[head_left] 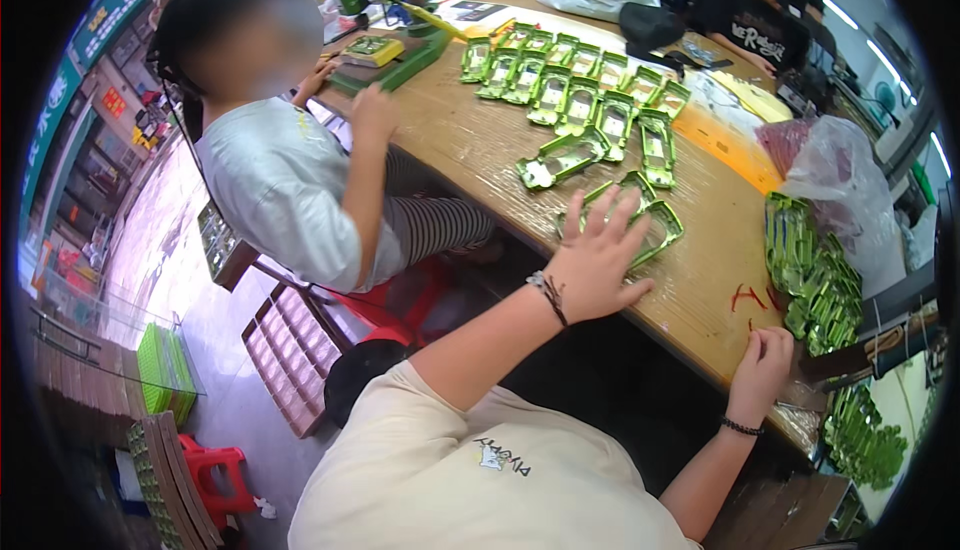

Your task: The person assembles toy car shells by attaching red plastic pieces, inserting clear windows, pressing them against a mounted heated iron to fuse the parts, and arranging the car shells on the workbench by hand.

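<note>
My left hand (605,260) is stretched out with its fingers spread over a few shiny green toy car body shells (662,230) near the table's front edge. Its palm hides part of them. Beyond it, several more of these shells (580,105) stand in rough rows, with one lying askew (565,158) closest to the hand. At the right, my right hand (760,370) rests by the table edge, its fingers curled together. Whatever they hold, if anything, is too small to make out. A heap of green shells (815,275) lies just beyond that hand.
Red marks are on the wooden table (720,250). Left of me a co-worker (280,170) sits at a green hand press (400,65). Clear plastic bags (845,175) lie at the right. A red stool (215,475) and a divided tray (290,355) are on the floor.
</note>
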Action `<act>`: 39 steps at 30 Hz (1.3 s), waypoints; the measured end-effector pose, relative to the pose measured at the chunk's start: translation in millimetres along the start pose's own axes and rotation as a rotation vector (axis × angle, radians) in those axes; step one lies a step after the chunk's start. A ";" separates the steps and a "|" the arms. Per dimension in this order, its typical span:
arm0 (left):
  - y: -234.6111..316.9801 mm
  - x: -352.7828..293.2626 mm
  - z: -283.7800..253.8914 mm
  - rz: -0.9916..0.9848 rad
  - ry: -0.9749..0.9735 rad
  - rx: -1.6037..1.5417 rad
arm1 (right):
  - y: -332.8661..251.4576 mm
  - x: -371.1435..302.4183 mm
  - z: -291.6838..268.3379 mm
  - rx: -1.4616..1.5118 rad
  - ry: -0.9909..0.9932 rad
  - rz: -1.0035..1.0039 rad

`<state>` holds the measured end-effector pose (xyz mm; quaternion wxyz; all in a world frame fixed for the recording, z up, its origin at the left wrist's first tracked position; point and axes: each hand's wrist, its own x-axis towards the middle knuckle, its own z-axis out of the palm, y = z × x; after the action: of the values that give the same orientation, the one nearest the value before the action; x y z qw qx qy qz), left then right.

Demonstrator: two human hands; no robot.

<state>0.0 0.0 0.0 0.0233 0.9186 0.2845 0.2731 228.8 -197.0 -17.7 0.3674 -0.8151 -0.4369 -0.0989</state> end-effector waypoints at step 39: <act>62.1 -107.4 1.5 0.241 -0.420 -0.899 | -82.5 -94.7 -27.0 0.413 -0.157 -0.266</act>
<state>-41.6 -109.3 -41.4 0.4415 0.8791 0.0199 0.1786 111.7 -247.3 -1.9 0.4747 -0.6634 -0.5784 0.0088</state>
